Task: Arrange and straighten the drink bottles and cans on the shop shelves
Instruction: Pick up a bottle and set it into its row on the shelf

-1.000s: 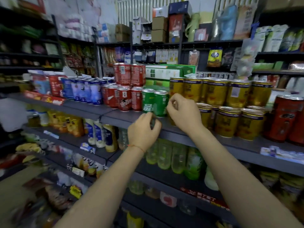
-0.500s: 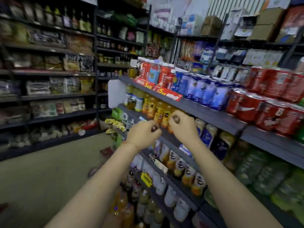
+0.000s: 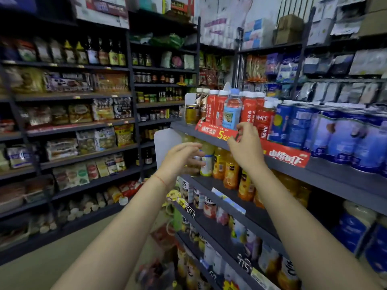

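This is a small grocery shop: dark grey metal shelf racks (image 3: 326, 176) line the aisle, packed with red-labelled white-capped juice bottles (image 3: 215, 107), blue drink cans (image 3: 297, 126), bagged snacks (image 3: 69, 81) and a red paper price strip (image 3: 284, 156) along the shelf edge.

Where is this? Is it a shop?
Yes, probably a small grocery shop: dark shelves packed with red juice bottles and blue cans, a red price strip along the edge, and snack packets across the aisle.
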Tool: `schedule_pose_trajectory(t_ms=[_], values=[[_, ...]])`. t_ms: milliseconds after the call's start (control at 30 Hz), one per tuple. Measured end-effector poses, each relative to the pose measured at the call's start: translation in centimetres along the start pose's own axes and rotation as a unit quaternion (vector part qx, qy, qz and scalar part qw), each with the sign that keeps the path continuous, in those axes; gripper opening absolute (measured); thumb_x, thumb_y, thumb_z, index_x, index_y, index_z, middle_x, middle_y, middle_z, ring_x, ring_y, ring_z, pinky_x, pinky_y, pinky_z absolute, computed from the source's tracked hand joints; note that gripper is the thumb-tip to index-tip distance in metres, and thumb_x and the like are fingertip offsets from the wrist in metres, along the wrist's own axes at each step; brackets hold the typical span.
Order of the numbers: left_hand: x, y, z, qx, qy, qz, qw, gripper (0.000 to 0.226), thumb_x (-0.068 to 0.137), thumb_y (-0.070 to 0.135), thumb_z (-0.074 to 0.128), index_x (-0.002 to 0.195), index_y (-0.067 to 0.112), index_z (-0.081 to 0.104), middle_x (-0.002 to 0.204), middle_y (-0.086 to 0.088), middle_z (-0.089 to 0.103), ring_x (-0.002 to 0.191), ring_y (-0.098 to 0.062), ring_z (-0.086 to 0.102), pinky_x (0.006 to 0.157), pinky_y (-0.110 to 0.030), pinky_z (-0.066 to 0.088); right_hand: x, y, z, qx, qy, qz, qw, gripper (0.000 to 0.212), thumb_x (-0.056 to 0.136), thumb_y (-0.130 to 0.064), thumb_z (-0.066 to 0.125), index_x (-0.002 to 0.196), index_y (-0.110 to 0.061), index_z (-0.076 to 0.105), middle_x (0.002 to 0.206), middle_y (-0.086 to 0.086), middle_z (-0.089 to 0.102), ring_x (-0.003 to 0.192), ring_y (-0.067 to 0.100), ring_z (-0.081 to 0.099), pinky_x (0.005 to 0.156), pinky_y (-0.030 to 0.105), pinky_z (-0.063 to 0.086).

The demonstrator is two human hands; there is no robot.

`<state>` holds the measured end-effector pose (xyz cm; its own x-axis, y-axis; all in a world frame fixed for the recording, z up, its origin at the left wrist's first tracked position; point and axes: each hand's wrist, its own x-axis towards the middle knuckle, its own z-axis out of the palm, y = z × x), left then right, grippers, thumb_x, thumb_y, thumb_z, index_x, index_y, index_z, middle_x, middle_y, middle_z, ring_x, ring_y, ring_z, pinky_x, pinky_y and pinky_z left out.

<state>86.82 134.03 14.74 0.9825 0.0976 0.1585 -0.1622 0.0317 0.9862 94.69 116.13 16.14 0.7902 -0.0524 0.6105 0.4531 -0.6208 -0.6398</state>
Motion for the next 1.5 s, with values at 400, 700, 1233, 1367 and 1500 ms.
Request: schedule_pose_trajectory(t_ms=[400, 700, 1233, 1367, 1500], values=[[16.9, -4.0, -6.3, -0.398, -0.082, -0.146, 0.902, 0.039, 0.098, 0.032, 0.046, 0.128, 0.011, 0.058, 0.129, -0.016, 0.064, 0.112, -0.028, 0.066, 0.094, -0.037, 0.051, 15.8, 0.8, 8.5, -0.214, 0.109, 0.109, 0.965, 0.08, 0.087, -0.047, 0.068, 0.141, -0.003, 0.029, 0.137, 0.018, 0.039, 0.124, 0.036, 0.045, 0.082, 0.045, 0.048], [24.0, -6.9, -8.3, -0.433, -0.146, -0.214, 0.863, 0.038, 0.097, 0.034, 0.046, 0.124, 0.013, 0.061, 0.124, -0.013, 0.067, 0.101, -0.025, 0.071, 0.076, -0.033, 0.059, 17.4, 0.4, 12.9, -0.234, 0.239, 0.058, 0.94, 0.07, 0.084, -0.028, 0.069, 0.14, -0.005, 0.035, 0.133, 0.016, 0.044, 0.12, 0.033, 0.047, 0.087, 0.044, 0.051], [21.6, -13.3, -8.2, -0.174, -0.234, -0.053, 0.955, 0.046, 0.086, 0.052, 0.059, 0.122, 0.023, 0.064, 0.123, -0.001, 0.068, 0.115, -0.017, 0.064, 0.102, -0.044, 0.049, 4.8, -0.7, 19.1, 0.035, 0.024, 0.191, 0.981, 0.046, 0.082, -0.034, 0.078, 0.12, -0.022, 0.055, 0.11, -0.014, 0.063, 0.094, 0.0, 0.063, 0.081, 0.023, 0.052], [13.8, -18.0, -5.1, -0.148, -0.264, -0.165, 0.939, 0.059, 0.075, 0.058, 0.073, 0.122, 0.023, 0.062, 0.114, -0.003, 0.071, 0.102, -0.019, 0.07, 0.085, -0.039, 0.056, -3.1, 2.5, 17.2, 0.053, -0.045, 0.289, 0.955, 0.03, 0.09, -0.04, 0.068, 0.113, -0.022, 0.067, 0.108, -0.008, 0.069, 0.093, 0.008, 0.064, 0.076, 0.021, 0.05], [5.2, -21.2, -0.8, -0.189, -0.285, -0.311, 0.887, 0.063, 0.08, 0.057, 0.068, 0.125, 0.012, 0.063, 0.116, -0.026, 0.066, 0.092, -0.032, 0.068, 0.076, -0.041, 0.057, -12.8, 4.2, 10.4, 0.095, -0.002, 0.395, 0.914, 0.037, 0.101, -0.044, 0.045, 0.109, -0.018, 0.069, 0.092, 0.004, 0.068, 0.075, 0.015, 0.064, 0.063, 0.035, 0.056]])
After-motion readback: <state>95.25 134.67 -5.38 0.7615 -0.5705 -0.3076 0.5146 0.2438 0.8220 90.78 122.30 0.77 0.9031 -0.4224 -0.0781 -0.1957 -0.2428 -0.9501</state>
